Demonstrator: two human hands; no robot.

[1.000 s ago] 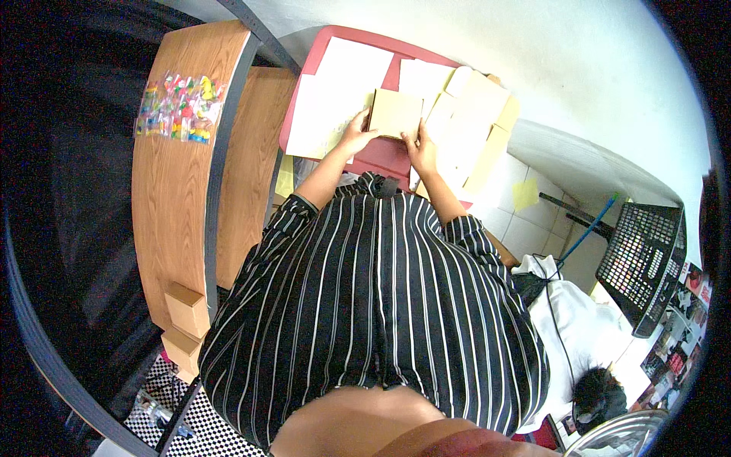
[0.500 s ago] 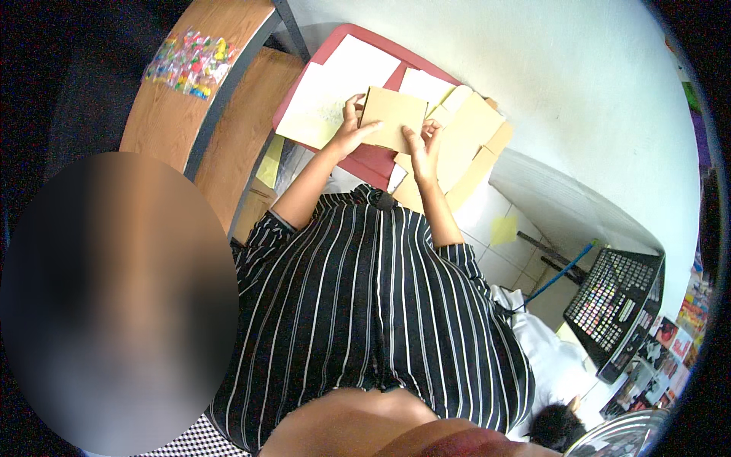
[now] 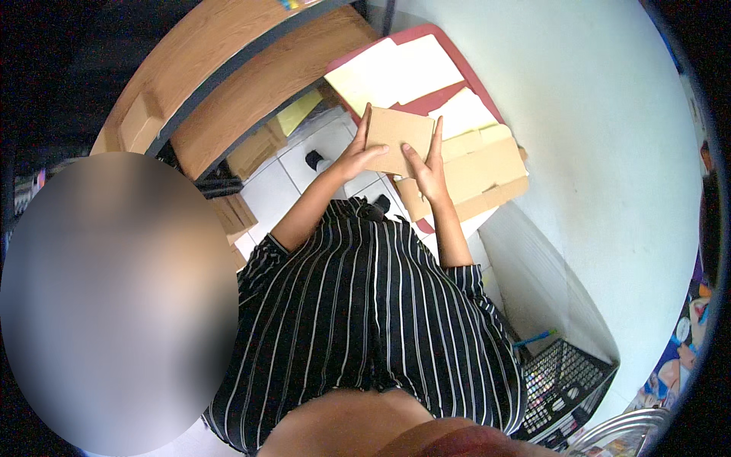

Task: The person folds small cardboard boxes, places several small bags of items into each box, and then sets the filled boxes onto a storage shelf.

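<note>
A small closed brown cardboard box is held up between my two hands. My left hand grips its left side, with straight fingers along the edge and the thumb across the near face. On the opposite side my right hand holds it the same way, thumb on the face and fingers behind the right edge. Beyond and below the box is a red tabletop. White and pale yellow paper sheets lie on it, and an unfolded cardboard piece rests at its right end.
A two-level wooden shelf runs along the left, with a cardboard box on it. More cardboard stands below, on the white tiled floor. A pale wall closes the right side. A black plastic crate sits at lower right.
The view has turned, so the table appears farther right and most of the colourful packets on the shelf have left the picture. My left fingers, curled before, now lie straight along the box.
</note>
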